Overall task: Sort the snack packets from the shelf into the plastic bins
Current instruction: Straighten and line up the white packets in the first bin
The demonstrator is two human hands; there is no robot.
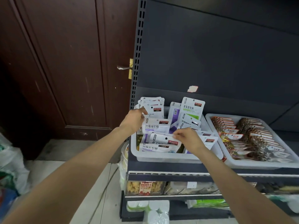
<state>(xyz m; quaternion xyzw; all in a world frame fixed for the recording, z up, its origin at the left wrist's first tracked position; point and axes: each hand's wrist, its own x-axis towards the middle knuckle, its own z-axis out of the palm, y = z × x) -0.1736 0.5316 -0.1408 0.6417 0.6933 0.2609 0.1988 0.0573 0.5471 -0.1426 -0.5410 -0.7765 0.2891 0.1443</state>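
i see both arms reaching into the left bin (161,156) on the shelf (210,168). my left hand (135,118) curls round the upright white packets (152,105) at the back; my right hand (187,136) pinches the top edge of a white packet (163,139). the right bin (258,164) holds rows of brown packs (252,135).

Dark brown wood door (64,62) w/ metal lever handle (123,67) at left; pale tiled floor (53,168) below; dark grey shelving unit backboard (218,54) at right.
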